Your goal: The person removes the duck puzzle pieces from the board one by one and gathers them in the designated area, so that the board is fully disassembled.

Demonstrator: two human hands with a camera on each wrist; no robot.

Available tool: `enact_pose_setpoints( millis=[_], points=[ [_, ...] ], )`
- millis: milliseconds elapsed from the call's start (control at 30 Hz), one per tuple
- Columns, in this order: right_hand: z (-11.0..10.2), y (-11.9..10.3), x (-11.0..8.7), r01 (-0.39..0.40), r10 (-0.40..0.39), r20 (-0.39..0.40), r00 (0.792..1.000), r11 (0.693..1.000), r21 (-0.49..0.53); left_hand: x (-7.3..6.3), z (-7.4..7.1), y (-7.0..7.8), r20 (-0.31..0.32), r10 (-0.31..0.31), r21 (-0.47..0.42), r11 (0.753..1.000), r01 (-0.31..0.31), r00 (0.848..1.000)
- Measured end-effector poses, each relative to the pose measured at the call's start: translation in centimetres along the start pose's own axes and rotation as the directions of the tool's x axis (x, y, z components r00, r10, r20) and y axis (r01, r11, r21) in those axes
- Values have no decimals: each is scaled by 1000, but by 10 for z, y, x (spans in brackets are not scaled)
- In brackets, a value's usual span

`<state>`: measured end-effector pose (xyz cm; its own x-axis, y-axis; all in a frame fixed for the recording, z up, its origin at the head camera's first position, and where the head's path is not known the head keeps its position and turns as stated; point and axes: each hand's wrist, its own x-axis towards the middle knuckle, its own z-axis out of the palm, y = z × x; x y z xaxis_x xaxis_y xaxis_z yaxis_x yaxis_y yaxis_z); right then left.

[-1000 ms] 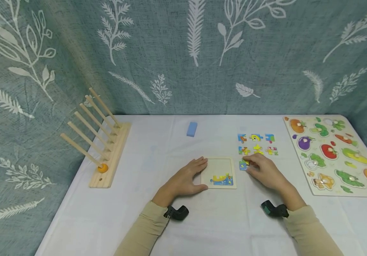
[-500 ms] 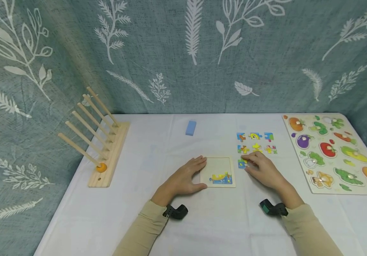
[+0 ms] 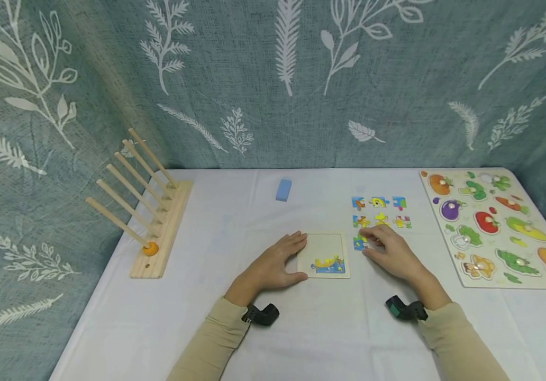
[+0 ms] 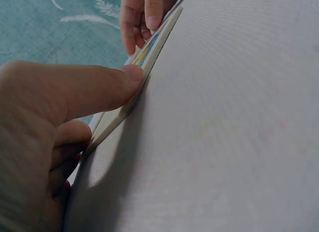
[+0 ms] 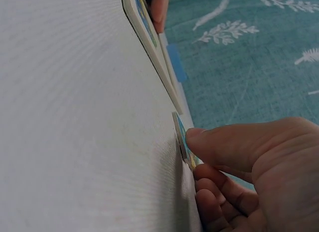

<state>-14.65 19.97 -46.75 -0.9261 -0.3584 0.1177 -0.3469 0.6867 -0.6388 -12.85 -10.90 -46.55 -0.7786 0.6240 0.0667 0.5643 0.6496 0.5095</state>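
My left hand holds the left side of a small square puzzle tray, thumb at its near corner and fingertips at its far corner. Blue and yellow jigsaw pieces lie joined in the tray's lower right part. To the right, my right hand pinches a blue, green and yellow jigsaw piece lying on the table; the right wrist view shows the thumb on that piece and the other fingers curled beside it. Several loose pieces lie in two rows just beyond this hand.
A blue block lies behind the tray. On the left stands a wooden peg rack with an orange bead on its nearest peg. A vegetable knob puzzle board lies at the right, and a green curtain hangs behind the table.
The head view has shifted very slightly. Both hands, the tray and the jigsaw pieces stay essentially in place.
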Motion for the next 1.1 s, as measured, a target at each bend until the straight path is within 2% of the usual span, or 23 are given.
enact_pose_setpoints(
  millis=[267,433,633,833,967,1100],
  points=[
    [0,-3,-1,30,-30,-39,999,999,14,-1,1,-2,-5,1,1,1000,-1,1000],
    [0,-14,-1,69,-68,-35,997,997,42,-1,1,-2,0,-7,1,1000,7,1000],
    [6,-37,-1,91,-96,49,994,992,85,0,0,0,2,-6,-6,1000,6,1000],
    [18,-52,3,165,-180,124,976,978,125,1,-1,1,5,-8,-10,1000,8,1000],
    [24,-61,7,198,-215,193,957,974,107,0,-1,1,0,0,-15,1000,0,1000],
    [29,-67,8,198,-204,260,944,979,50,-1,-2,0,-8,14,-17,1000,-14,1000]
  ],
)
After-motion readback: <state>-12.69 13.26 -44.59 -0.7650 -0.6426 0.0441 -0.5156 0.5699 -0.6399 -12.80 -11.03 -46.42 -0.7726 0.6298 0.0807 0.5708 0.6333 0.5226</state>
